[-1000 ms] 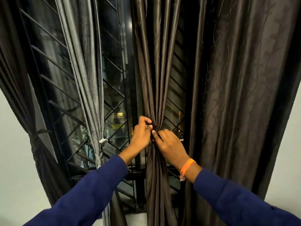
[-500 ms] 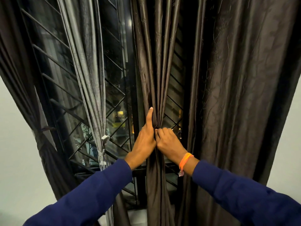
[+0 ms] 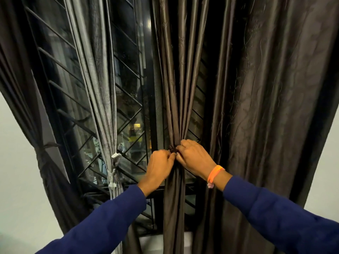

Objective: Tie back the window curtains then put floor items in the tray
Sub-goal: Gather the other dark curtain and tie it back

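**Window bay, four curtain panels, centre panel in hand**

Setting: dark window [image 3: 128, 99] with a diagonal metal grille [image 3: 60, 88], pale wall to far left and far right. No brand, label or legible writing on any item.

Brown centre curtain [image 3: 176, 79]: gathered into a narrow bundle at mid-height, hanging in front of the window frame.

Left hand [image 3: 159, 166]: fingers curled, pinching the gathered bundle from its left side. Half a second ago its forefinger pointed straight up the folds; it is now tucked in.

Right hand [image 3: 195, 156]: fingers curled on the bundle from the right, touching the left hand; orange wristband [image 3: 214, 173] on the wrist. Both hands sit lower than before.

Grey curtain [image 3: 102, 107]: left of centre, tied at its waist.

Dark left curtain [image 3: 27, 116]: far left, tied.

Wide right curtain [image 3: 266, 116]: hanging loose.
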